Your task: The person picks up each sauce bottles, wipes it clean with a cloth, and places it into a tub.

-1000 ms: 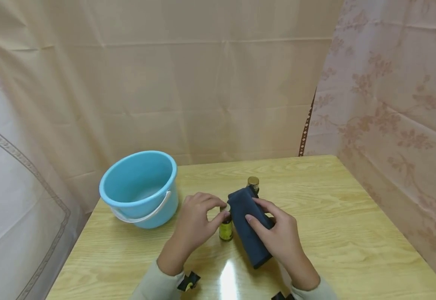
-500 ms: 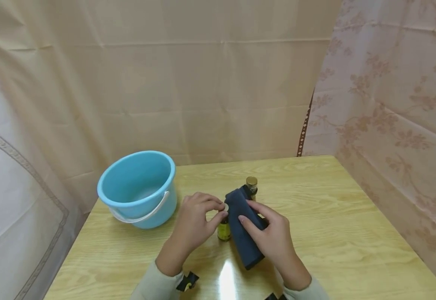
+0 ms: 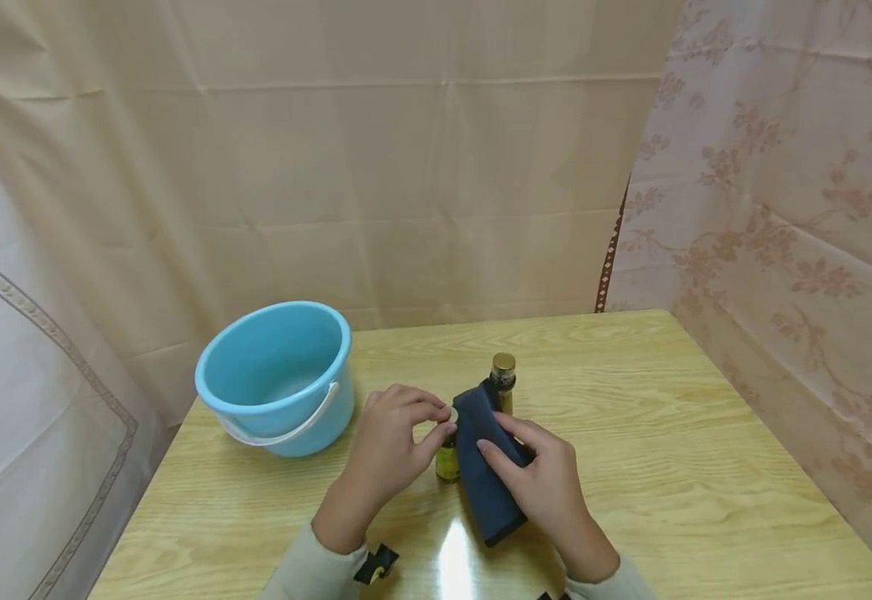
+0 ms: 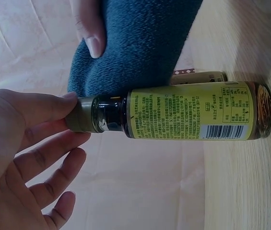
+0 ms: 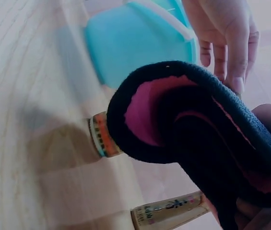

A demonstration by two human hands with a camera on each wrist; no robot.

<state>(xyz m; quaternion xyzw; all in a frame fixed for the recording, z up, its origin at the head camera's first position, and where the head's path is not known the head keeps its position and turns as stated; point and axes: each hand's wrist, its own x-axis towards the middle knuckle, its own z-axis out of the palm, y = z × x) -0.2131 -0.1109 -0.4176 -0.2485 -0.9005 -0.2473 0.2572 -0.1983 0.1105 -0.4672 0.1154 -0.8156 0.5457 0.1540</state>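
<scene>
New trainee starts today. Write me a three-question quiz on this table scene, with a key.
1. True or false: the left hand pinches the cap of the small bottle.
2. What does the right hand hold? A) a bucket B) a dark blue cloth C) a spoon
3. Which side of the table does the blue bucket stand on in the head view?

Key:
1. True.
2. B, the dark blue cloth.
3. The left side.
</scene>
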